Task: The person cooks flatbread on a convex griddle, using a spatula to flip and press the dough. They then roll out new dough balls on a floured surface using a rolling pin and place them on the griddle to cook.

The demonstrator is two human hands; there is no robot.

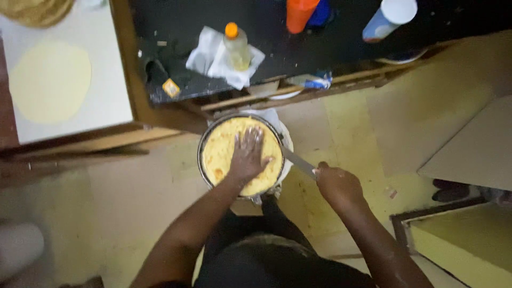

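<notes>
A round metal pan holds a yellow flatbread that fills it. My left hand lies flat on the flatbread with the fingers spread. My right hand grips a flat metal blade whose far end reaches under the pan's right edge. A white cloth shows beneath the pan at the upper right.
A dark counter above holds a bottle of yellow oil on white paper, an orange cup and a blue-and-white cup. A rolled pale dough disc lies on a white board at the left. Yellow floor surrounds the pan.
</notes>
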